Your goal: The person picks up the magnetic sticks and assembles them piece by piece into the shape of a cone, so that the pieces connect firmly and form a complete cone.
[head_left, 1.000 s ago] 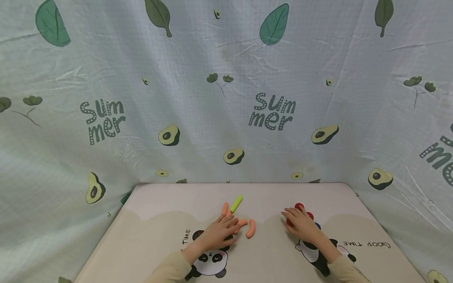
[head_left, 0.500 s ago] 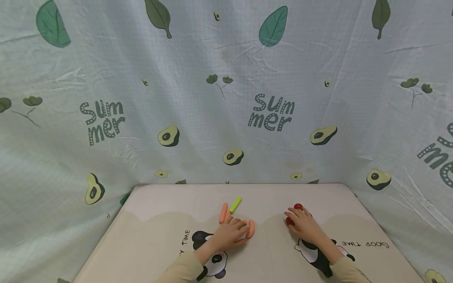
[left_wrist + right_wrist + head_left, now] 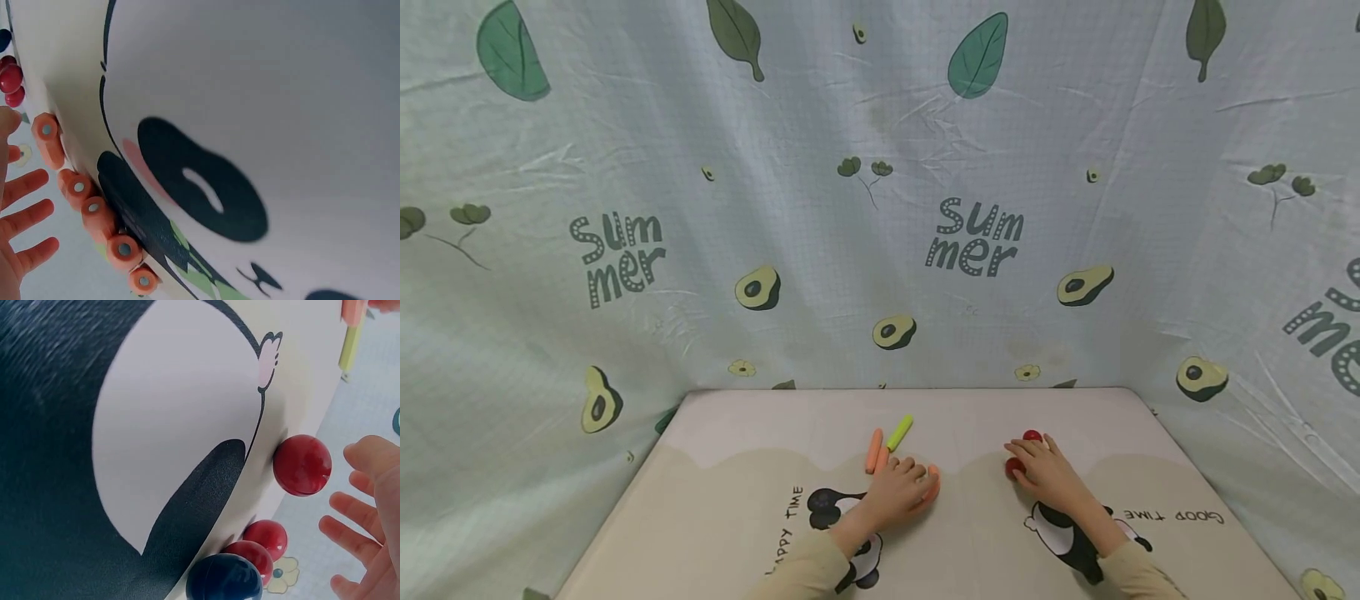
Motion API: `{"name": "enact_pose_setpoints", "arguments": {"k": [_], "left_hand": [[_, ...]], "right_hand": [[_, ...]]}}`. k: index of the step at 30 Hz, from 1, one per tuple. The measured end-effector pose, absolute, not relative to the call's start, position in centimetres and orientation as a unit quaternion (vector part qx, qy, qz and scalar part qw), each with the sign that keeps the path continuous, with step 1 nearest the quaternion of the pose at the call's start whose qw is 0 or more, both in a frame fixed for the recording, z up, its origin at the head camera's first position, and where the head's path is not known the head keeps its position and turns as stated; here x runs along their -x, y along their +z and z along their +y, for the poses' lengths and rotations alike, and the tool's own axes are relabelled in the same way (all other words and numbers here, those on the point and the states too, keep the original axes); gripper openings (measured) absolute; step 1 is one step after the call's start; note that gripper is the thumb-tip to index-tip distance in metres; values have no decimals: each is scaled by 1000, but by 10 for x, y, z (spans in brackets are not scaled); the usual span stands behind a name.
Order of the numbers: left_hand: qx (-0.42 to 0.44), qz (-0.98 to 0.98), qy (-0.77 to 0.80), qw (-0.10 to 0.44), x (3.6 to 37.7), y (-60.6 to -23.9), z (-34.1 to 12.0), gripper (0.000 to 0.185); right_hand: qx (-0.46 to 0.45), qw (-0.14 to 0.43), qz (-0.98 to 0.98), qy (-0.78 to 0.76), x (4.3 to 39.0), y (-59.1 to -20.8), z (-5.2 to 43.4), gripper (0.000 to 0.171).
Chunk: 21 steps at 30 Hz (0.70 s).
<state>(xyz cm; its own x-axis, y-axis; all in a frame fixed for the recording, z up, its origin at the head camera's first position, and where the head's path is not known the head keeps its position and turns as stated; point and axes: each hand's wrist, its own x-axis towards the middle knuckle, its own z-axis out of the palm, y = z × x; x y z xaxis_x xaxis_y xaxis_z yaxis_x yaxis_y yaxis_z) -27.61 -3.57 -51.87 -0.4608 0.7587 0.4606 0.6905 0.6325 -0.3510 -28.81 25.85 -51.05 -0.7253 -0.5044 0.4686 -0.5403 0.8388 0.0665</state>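
Observation:
My left hand point(image 3: 898, 490) is over several orange magnetic sticks point(image 3: 874, 452), some of them curved, and partly hides them. In the left wrist view its fingers are spread beside a row of these sticks, whose ends carry round metal discs. A straight yellow-green stick point(image 3: 900, 433) lies just beyond. On the right, my right hand point(image 3: 1051, 475) hovers over or rests among glossy balls; contact is unclear. One red ball point(image 3: 302, 465) is near its thumb, with two more red balls and a dark blue ball point(image 3: 224, 580) close by. Neither hand visibly grips anything.
Both groups lie on a pale table mat point(image 3: 760, 425) printed with pandas and lettering. A curtain point(image 3: 820, 250) with avocado prints hangs behind the table's far edge.
My left hand has slid right across the orange sticks, uncovering those at its left and covering more of the curved one. The right hand has shifted slightly right over the balls.

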Motion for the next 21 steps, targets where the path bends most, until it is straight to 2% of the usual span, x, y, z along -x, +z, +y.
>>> {"name": "enact_pose_setpoints", "arguments": {"k": [13,21], "left_hand": [[395,-867,107,285,280,-525,-27,25],[408,-855,93,306,275,-520,-25,24]], "right_hand": [[-264,237,-934,48,289,-510,257,42],[-259,216,-941,37,289,-513,257,41]]}}
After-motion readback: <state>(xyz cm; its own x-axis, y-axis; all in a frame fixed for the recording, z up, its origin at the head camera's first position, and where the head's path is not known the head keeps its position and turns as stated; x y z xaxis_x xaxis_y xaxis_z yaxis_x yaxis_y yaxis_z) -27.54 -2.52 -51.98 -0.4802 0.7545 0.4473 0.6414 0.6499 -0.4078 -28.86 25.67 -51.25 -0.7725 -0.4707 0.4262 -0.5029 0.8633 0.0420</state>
